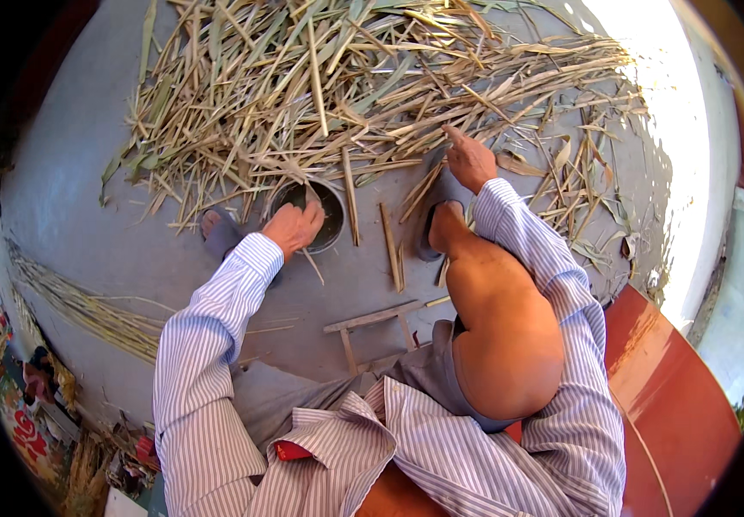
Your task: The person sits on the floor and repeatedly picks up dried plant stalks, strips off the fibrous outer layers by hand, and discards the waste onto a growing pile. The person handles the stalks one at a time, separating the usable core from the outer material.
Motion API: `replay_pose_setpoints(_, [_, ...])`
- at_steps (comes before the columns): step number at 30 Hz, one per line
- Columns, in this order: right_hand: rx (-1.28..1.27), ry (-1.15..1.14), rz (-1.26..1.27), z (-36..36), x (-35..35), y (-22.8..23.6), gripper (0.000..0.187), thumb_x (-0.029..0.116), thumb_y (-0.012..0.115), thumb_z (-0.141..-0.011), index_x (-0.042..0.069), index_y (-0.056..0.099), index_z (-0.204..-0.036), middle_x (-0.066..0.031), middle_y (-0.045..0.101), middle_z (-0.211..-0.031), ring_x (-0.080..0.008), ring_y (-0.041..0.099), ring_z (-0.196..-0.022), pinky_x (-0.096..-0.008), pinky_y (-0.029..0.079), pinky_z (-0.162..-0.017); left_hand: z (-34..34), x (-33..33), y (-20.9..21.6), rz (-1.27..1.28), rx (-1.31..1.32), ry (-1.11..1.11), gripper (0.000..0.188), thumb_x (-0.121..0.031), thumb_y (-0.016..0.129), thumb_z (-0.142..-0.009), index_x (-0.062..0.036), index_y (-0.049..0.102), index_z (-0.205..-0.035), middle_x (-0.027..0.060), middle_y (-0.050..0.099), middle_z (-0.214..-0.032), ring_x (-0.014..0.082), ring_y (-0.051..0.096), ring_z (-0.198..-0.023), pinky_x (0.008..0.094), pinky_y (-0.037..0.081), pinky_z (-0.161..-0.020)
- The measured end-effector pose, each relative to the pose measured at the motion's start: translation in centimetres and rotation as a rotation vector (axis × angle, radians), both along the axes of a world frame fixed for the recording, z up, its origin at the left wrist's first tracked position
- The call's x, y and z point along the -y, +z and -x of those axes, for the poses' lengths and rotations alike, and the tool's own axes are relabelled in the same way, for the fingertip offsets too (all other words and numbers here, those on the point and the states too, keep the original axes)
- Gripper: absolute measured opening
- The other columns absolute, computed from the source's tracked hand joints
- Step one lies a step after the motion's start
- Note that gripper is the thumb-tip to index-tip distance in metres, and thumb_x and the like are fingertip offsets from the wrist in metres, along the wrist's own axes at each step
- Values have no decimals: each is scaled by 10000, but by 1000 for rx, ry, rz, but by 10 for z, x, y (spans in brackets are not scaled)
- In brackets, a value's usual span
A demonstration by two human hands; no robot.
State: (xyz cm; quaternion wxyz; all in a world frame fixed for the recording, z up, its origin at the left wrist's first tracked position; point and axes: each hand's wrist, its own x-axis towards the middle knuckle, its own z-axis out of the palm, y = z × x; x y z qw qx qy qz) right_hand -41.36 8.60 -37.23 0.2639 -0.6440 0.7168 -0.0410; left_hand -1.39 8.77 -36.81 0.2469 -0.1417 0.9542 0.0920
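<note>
My left hand [294,227] is over the near-left rim of a round dark container [335,226], its fingers pinched together. A thin dry stalk [314,269] sticks out below those fingers, and a pale dry leaf [300,175] shows just above them, over the container. Beyond my right knee, my right hand [472,162] is at the near edge of a big heap of dry stalks and leaves [277,77]. Its index finger points toward the heap while the other fingers curl under. Whatever those curled fingers hold, if anything, is hidden.
Between my feet lie short cut stalks [391,246]. A small wooden stool frame [374,320] stands close to my lap. Long thin stalks [87,306] lie in a bundle at left. A red-brown panel [669,388] is at right; scattered leaves [592,194] lie beside the sunlit strip.
</note>
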Motion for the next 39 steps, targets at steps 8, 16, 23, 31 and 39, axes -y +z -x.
replay_pose_setpoints(8, [53,-72,-56,17,-12,-15,473,163,544,-850,139,492,-1319,-200,648,-1051,-387,623,-928,-461,504,-786,-7,22,-6,-78,-113,-5,241,-165,547,-829,2,609,-991,120,561,-958,243,610,-862,366,498,-707])
replay_pose_setpoints(16, [151,-181,67,24,-13,-18,426,129,546,-836,127,517,-1261,-179,635,-964,-378,616,-919,-465,500,-776,-9,-11,-30,-251,49,-157,142,-131,585,-780,-61,681,-857,129,664,-844,274,670,-802,399,528,-669])
replay_pose_setpoints(23, [230,-386,170,38,-13,-41,313,159,556,-836,96,612,-1138,-188,643,-989,-381,619,-927,-460,495,-796,-26,139,72,152,-263,171,96,-57,545,-779,-60,607,-851,121,610,-818,294,612,-791,412,479,-673])
replay_pose_setpoints(31, [116,-726,241,65,-2,-41,271,181,557,-824,32,638,-1036,-214,646,-1006,-391,615,-946,-443,488,-837,8,212,159,552,-529,597,396,-2,568,-824,-9,549,-1220,201,570,-1240,356,568,-1118,399,471,-947])
replay_pose_setpoints(39, [553,-1145,-27,93,11,-67,273,116,587,-834,-36,616,-1059,-165,676,-922,-251,665,-750,-356,529,-652,18,-7,18,-85,-24,240,130,-77,664,-686,-82,584,-788,101,574,-742,273,629,-725,386,514,-610])
